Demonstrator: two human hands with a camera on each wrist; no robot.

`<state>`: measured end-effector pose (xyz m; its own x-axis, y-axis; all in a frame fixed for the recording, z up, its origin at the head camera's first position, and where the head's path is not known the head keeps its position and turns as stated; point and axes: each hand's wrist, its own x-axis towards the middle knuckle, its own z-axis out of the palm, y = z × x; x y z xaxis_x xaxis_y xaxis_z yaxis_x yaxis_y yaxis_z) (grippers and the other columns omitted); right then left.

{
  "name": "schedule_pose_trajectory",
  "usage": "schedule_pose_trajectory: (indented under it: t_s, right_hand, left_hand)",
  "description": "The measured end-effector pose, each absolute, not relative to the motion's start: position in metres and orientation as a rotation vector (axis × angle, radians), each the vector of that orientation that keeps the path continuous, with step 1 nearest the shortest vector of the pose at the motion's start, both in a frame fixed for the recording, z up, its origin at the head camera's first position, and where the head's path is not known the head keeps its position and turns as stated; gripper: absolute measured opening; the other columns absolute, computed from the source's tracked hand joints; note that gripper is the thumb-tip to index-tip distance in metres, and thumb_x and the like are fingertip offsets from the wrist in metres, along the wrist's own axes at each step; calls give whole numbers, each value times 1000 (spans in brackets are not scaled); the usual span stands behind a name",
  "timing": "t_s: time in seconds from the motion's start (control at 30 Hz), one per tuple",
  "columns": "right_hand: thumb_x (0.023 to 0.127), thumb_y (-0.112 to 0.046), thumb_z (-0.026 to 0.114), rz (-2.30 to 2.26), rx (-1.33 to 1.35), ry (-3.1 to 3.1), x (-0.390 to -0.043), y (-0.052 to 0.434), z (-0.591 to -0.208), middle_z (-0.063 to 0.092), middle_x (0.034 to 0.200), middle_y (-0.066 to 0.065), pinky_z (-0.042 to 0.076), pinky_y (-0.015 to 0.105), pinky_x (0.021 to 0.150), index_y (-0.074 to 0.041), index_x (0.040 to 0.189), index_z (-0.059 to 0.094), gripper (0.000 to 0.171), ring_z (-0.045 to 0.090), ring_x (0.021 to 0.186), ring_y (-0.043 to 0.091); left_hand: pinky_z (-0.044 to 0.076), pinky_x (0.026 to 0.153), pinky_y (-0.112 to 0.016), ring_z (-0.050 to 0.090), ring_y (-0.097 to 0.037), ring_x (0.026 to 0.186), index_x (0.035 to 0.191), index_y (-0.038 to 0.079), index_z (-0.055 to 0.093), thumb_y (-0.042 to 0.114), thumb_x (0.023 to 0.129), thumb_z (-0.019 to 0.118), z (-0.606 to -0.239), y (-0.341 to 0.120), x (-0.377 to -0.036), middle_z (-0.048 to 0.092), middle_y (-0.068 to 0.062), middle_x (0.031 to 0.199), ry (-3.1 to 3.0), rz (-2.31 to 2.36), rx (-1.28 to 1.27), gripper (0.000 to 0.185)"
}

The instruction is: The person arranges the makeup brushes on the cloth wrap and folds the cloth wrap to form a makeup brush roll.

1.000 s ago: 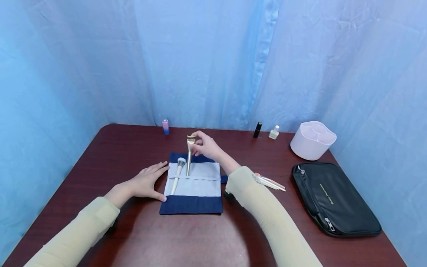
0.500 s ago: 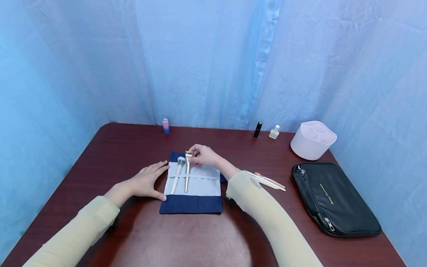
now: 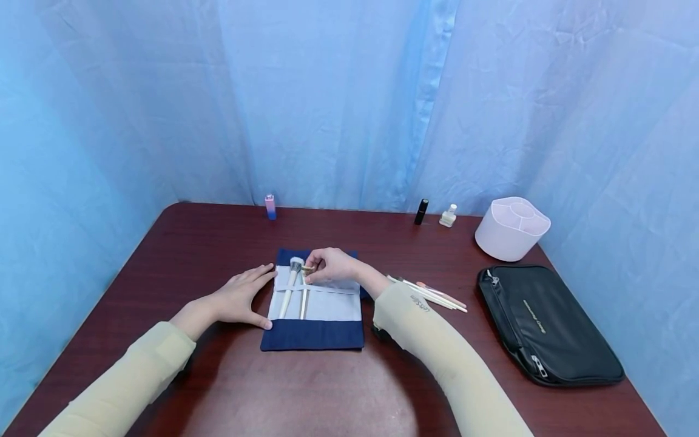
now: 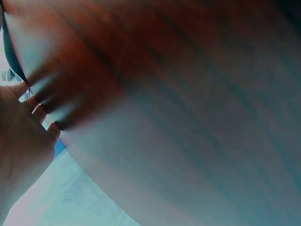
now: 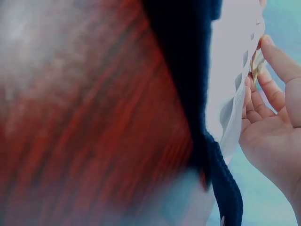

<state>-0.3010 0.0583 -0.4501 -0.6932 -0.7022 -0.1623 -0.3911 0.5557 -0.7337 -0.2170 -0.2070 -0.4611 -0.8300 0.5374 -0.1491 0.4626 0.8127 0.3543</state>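
Note:
A fabric brush roll (image 3: 333, 309), pale grey inside with navy ends, lies spread on the table. Tucked under its elastic band at the left is a white-handled makeup brush (image 3: 287, 297). Beside it, a gold-handled makeup brush (image 3: 304, 303) also runs under the band. My right hand (image 3: 333, 266) pinches this gold brush near its head, which the fingers partly hide. In the right wrist view the thumb and fingers of the right hand (image 5: 275, 103) meet around the gold part. My left hand (image 3: 240, 296) rests with spread fingers at the roll's left edge.
Several slim brushes (image 3: 437, 297) lie right of the roll, near my right sleeve. A black zipped case (image 3: 551, 328) and a white divided holder (image 3: 510, 233) stand farther right. Along the back are a pink-blue tube (image 3: 270, 207), a black tube (image 3: 421, 212) and a small bottle (image 3: 448, 216).
My right hand has moved toward me, sliding the gold brush down under the elastic band until its handle end reaches the lower navy flap. The left hand has stayed in place.

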Motion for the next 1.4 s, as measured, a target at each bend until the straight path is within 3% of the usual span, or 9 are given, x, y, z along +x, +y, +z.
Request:
schedule_pose_trajectory:
  t_s: [0.2, 0.47, 0.77, 1.03, 1.4]
  right_hand:
    - [86, -27, 70, -853, -941, 2409, -298, 59, -446, 62, 100, -3, 49, 23, 76, -16, 108, 65, 25, 59, 87, 9]
    - [87, -24, 69, -741, -1092, 2555, -293, 83, -408, 63, 107, 6, 48, 26, 69, -11, 115, 64, 31, 56, 80, 13]
    - [86, -24, 71, -639, -1163, 2724, -283, 140, -382, 63, 107, 1, 50, 31, 81, -18, 110, 64, 26, 58, 96, 14]
    - [83, -19, 74, -612, -1174, 2779, -267, 189, -390, 64, 104, 6, 53, 36, 79, -17, 108, 66, 26, 60, 93, 15]
    - [81, -18, 75, -460, -1254, 2810, -249, 231, -419, 64, 97, -1, 52, 31, 76, -12, 103, 69, 24, 59, 87, 13]
  left_hand:
    - [19, 108, -63, 18, -38, 142, 150, 7, 25, 72, 64, 69, -461, -207, -217, 17, -15, 156, 2758, 457, 775, 115]
    - [19, 108, -63, 18, -37, 142, 150, 9, 25, 73, 63, 69, -464, -210, -219, 17, -14, 157, 2774, 472, 788, 116]
    - [17, 108, -63, 16, -38, 142, 150, 7, 24, 71, 65, 69, -462, -212, -220, 16, -15, 157, 2764, 466, 798, 116]
    - [17, 108, -64, 16, -38, 142, 150, 8, 23, 71, 64, 69, -461, -213, -218, 16, -15, 157, 2765, 462, 778, 116]
    - [17, 109, -63, 15, -37, 142, 150, 9, 23, 73, 63, 69, -463, -211, -217, 15, -14, 157, 2758, 462, 774, 117]
